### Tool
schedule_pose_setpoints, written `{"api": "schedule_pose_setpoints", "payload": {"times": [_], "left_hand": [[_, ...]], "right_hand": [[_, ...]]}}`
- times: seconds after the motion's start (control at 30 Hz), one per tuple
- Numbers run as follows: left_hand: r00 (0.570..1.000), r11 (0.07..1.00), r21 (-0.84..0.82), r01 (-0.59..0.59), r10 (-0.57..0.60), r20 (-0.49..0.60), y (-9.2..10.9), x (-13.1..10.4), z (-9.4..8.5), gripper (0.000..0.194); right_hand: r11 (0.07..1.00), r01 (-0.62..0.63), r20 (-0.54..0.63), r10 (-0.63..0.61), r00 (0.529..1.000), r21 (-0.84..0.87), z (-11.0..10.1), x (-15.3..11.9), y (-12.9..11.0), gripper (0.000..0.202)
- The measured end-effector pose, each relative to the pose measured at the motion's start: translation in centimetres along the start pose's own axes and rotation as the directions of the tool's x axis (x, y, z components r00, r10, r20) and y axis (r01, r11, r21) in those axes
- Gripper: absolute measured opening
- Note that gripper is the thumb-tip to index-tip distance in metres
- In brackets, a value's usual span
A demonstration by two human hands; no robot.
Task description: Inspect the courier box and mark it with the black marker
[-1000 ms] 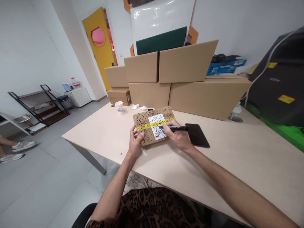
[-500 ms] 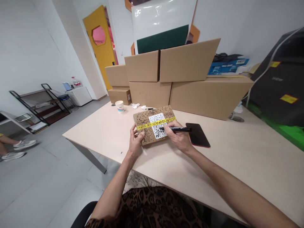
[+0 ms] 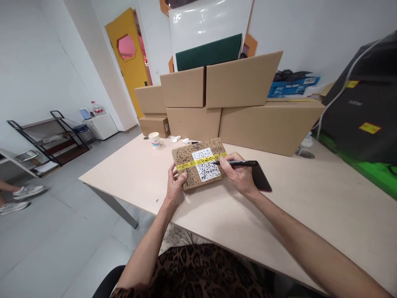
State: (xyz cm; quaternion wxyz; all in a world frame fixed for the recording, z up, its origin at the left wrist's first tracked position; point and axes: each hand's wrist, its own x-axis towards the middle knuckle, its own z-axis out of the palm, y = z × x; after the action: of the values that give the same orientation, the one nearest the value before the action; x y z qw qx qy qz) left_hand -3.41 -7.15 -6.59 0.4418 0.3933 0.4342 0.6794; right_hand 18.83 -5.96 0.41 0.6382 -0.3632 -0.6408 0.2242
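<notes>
A small cardboard box (image 3: 186, 155) covered in black marks is tilted up over the table (image 3: 130, 174). Yellow tape (image 3: 186, 164) crosses it and its white label (image 3: 204, 171). My left hand (image 3: 176, 184) grips the box's lower left corner, thumb on the front. In my right hand (image 3: 238, 174) is a black marker (image 3: 237, 163), pinched between thumb and fingers, its tip pointing left at the label. Whether the tip touches is too small to tell. A dark phone (image 3: 262, 178) lies on the table, partly hidden behind my right hand.
Large cardboard boxes (image 3: 254, 128) are stacked along the table's back. A paper cup (image 3: 154, 140) and crumpled tissues (image 3: 175, 138) stand left of them. A large black object (image 3: 350, 111) is at the right. A person's shoes (image 3: 27, 191) show at far left.
My right hand and the marker have moved slightly right and up across the label, uncovering more of it. The phone is more covered by my hand. The whole view has shifted a little.
</notes>
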Motion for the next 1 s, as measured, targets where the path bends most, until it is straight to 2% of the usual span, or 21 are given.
{"api": "schedule_pose_setpoints", "payload": {"times": [0.23, 0.37, 0.47, 0.53, 0.6, 0.63, 0.7, 0.77, 0.83, 0.9, 0.93, 1.0], "left_hand": [[0.999, 1.000, -0.016, 0.013, -0.014, -0.036, 0.5, -0.1, 0.4, 0.089], [1.000, 1.000, -0.023, 0.010, -0.010, -0.026, 0.3, -0.2, 0.4, 0.088], [1.000, 0.999, -0.032, 0.009, -0.010, -0.023, 0.2, -0.2, 0.4, 0.089], [0.999, 0.999, -0.037, 0.013, -0.014, -0.036, 0.2, -0.2, 0.5, 0.092], [0.999, 0.999, -0.047, 0.021, -0.023, -0.045, 0.3, -0.1, 0.6, 0.094], [0.999, 0.998, -0.053, 0.022, -0.024, -0.043, 0.5, -0.1, 0.7, 0.093], [1.000, 0.998, -0.063, 0.019, -0.020, -0.020, 0.8, 0.0, 0.8, 0.087], [1.000, 0.998, -0.064, 0.010, -0.010, 0.005, 1.2, 0.1, 1.0, 0.079], [1.000, 0.998, -0.063, 0.006, -0.006, 0.011, 1.6, 0.3, 1.1, 0.072], [1.000, 0.998, -0.064, 0.007, -0.006, 0.006, 1.9, 0.4, 1.3, 0.067], [1.000, 0.998, -0.066, 0.006, -0.006, 0.007, 2.0, 0.5, 1.3, 0.065], [1.000, 0.998, -0.068, 0.009, -0.007, 0.023, 2.3, 0.6, 1.5, 0.062]], "right_hand": [[0.999, -0.017, 0.083, 0.020, 0.996, -0.034, 0.0, -0.2, 0.3, 0.044], [0.996, 0.013, -0.009, -0.014, 1.000, -0.092, -1.1, 0.0, 0.5, 0.038], [0.977, 0.055, -0.067, -0.070, 0.995, -0.206, -2.8, -0.1, 1.8, 0.026], [0.946, 0.137, -0.028, -0.152, 0.988, -0.294, -4.3, -0.3, 3.3, 0.017], [0.891, 0.240, 0.095, -0.220, 0.971, -0.386, -5.8, -0.5, 5.1, 0.013], [0.857, 0.261, 0.185, -0.197, 0.963, -0.443, -6.4, -0.7, 5.9, 0.014], [0.776, 0.286, 0.369, -0.074, 0.927, -0.562, -7.3, -1.0, 7.1, 0.020], [0.688, 0.325, 0.508, 0.073, 0.858, -0.648, -7.5, -1.2, 7.9, 0.032], [0.622, 0.374, 0.589, 0.178, 0.788, -0.688, -7.2, -1.3, 8.1, 0.041], [0.570, 0.381, 0.593, 0.244, 0.767, -0.728, -6.7, -1.3, 8.2, 0.046], [0.540, 0.354, 0.557, 0.275, 0.783, -0.764, -6.6, -1.3, 8.2, 0.047], [0.455, 0.238, 0.413, 0.336, 0.846, -0.858, -6.7, -1.1, 8.2, 0.047]]}}
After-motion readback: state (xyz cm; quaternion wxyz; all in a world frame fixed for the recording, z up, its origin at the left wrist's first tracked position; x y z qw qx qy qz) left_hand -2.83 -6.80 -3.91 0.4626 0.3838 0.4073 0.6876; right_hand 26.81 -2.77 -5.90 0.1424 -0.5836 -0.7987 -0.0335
